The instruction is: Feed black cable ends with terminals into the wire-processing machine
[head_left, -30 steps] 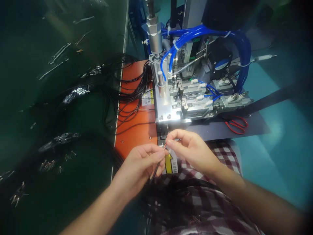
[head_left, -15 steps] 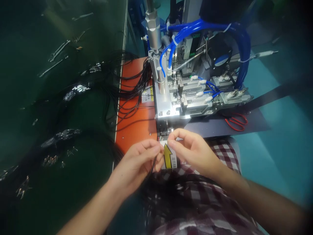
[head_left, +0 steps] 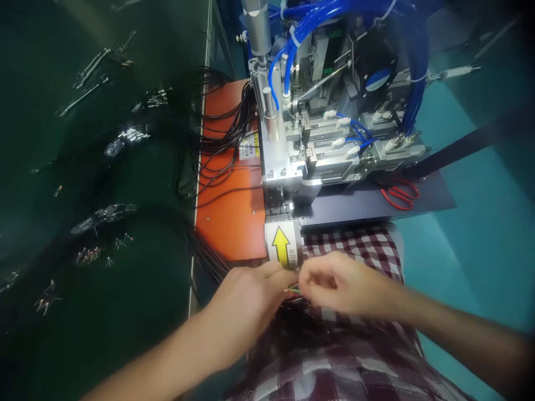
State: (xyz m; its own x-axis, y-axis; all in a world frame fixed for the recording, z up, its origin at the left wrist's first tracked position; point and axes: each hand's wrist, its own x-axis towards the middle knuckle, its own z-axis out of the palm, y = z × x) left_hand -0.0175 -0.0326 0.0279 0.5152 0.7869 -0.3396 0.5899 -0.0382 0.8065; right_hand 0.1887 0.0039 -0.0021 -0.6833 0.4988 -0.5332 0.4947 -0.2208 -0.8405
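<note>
Low over the checked cloth on my lap, my left hand [head_left: 253, 295] points its closed fingers to the right, and they hold thin coloured wires [head_left: 294, 290]. My right hand [head_left: 340, 281] meets it from the other side, thumb and fingers pinched at the same wires. Only a short greenish and pale stretch of them shows between the fingertips. Just beyond the hands is a white label with a yellow arrow [head_left: 281, 243], its lower end covered by my fingers. Dark cables [head_left: 298, 314] lie blurred below the hands on the checked cloth.
Ahead stands a metal machine [head_left: 284, 161] with blue air hoses [head_left: 330, 11]. Black cables [head_left: 234, 133] run across its orange plate [head_left: 234, 228] to a dark green table [head_left: 137, 289] carrying bundles with bare ends. Red-handled scissors [head_left: 400, 195] lie on the dark base plate at right.
Both hands have come down toward my lap, away from the machine's front. The arrow label is now mostly uncovered, and coloured wires show between the fingertips. The view has shifted slightly.
</note>
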